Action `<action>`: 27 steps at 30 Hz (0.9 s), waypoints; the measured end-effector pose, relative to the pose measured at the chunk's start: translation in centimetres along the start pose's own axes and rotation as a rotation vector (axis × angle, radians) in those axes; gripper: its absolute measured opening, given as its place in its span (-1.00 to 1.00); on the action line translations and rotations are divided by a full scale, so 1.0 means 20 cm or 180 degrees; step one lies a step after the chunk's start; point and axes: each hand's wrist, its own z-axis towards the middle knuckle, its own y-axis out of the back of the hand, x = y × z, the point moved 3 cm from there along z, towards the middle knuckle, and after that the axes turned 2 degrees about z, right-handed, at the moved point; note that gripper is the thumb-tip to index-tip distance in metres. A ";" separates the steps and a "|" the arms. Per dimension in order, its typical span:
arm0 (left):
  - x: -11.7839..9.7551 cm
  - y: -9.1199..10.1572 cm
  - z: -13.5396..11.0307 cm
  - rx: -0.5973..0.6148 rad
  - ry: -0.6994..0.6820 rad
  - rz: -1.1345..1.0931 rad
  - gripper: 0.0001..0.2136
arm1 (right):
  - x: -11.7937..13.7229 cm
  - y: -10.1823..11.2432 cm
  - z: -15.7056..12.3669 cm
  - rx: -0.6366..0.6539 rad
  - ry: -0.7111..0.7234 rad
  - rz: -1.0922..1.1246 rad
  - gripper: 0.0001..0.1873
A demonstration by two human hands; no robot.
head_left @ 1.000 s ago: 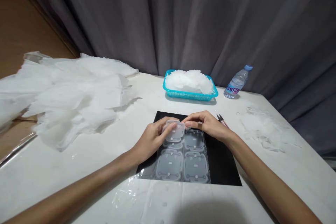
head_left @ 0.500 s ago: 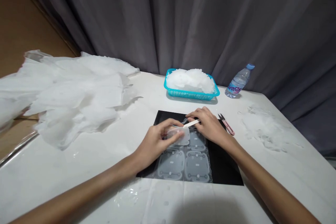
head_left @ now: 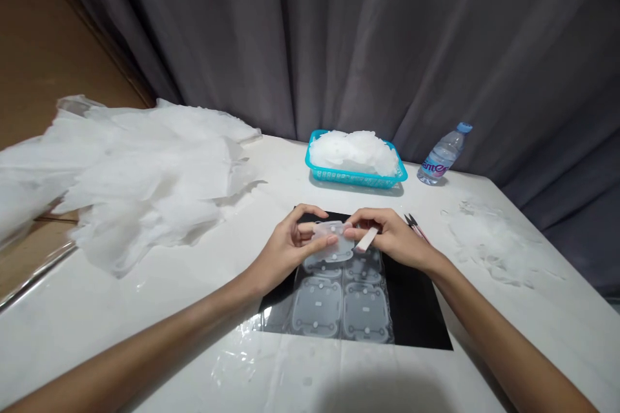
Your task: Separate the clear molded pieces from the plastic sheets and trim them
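A translucent rounded-square plastic piece (head_left: 333, 239) is pinched between both hands above a black mat (head_left: 416, 310). My left hand (head_left: 285, 248) grips its left side, fingers curled round it. My right hand (head_left: 392, 239) pinches its right edge and also holds a small pale stick-like tool (head_left: 367, 240). Below the hands a clear sheet (head_left: 339, 300) with several moulded square pieces lies flat on the mat.
A turquoise basket (head_left: 356, 175) heaped with white pieces stands behind the mat. A water bottle (head_left: 442, 158) lies at the back right. Small pink-handled snips (head_left: 415, 224) rest beside my right hand. White plastic sheets (head_left: 135, 174) are piled at left; scraps (head_left: 489, 239) at right.
The piece came up off the sheet's top-left corner. My right hand picked up the pale tool, then returned to the piece's right edge. The camera shifted slightly.
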 end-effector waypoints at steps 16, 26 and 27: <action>-0.03 -0.01 -0.03 -0.0154 -0.0335 0.0527 -0.83 | 0.01 -0.04 0.00 -0.0313 0.0070 0.0332 -0.79; -0.01 -0.02 -0.04 0.0038 -0.0384 0.0958 -0.77 | 0.04 0.01 -0.02 -0.0148 0.0145 0.0316 -0.78; -0.01 -0.02 -0.04 0.0074 -0.0319 0.0895 -0.76 | 0.04 0.01 -0.03 -0.0103 0.0173 0.0235 -0.77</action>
